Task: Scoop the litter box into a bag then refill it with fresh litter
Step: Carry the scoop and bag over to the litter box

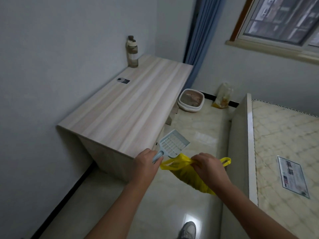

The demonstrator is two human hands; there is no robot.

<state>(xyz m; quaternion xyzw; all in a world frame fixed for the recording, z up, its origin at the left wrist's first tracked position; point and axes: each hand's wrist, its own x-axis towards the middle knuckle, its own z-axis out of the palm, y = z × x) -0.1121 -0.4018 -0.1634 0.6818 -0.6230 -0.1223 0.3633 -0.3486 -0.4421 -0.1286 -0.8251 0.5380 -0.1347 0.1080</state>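
My left hand (146, 163) grips the handle of a pale blue slotted litter scoop (172, 144), which points up and away with nothing visible in it. The same hand also pinches one edge of a yellow plastic bag (188, 176). My right hand (208, 165) holds the bag's other edge, near a loose handle loop, and the bag hangs between the hands. The white litter box (190, 100) with brownish litter sits on the floor far ahead, beside the desk's end. A clear bag of litter (223, 96) with a yellow base stands against the wall to its right.
A light wooden desk (124, 107) runs along the left wall, with a bottle (132, 51) at its far corner. A bare mattress (283, 152) on its frame fills the right side. Glossy floor tiles form a lane between them. My shoe (188, 230) shows below.
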